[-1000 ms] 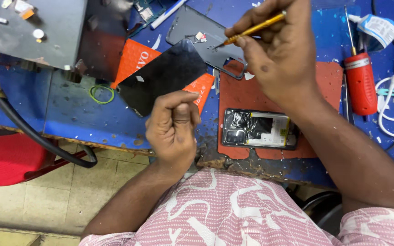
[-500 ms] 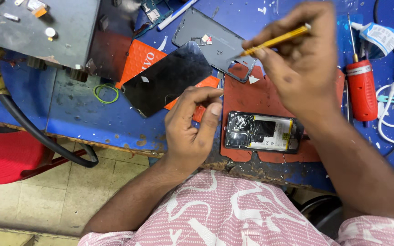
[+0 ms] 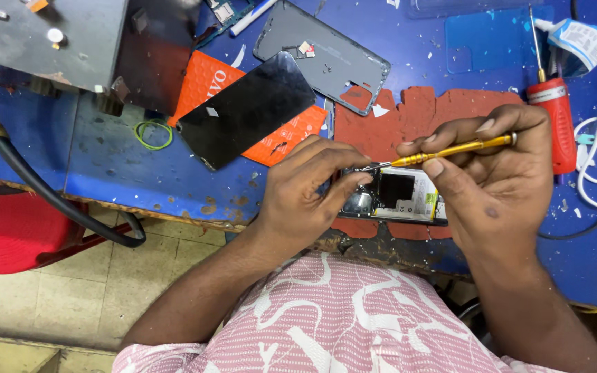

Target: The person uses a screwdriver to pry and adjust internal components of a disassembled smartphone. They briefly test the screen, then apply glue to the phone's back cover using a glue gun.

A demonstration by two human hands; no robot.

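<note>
I see blue tabletop [image 3: 139, 173] under all | opened phone [image 3: 399, 200] on red mat [image 3: 443, 110], beneath both hands | left hand [image 3: 305, 193] fingers press its left end | right hand [image 3: 499, 179] fingers pinch yellow screwdriver [image 3: 450, 148], tip on phone's top edge

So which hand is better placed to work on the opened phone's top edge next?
Probably the right hand: it already holds the thin yellow screwdriver, with the tip at the upper left corner of the opened black phone. The left hand carries no tool and rests on the phone's left end, steadying it.
</note>
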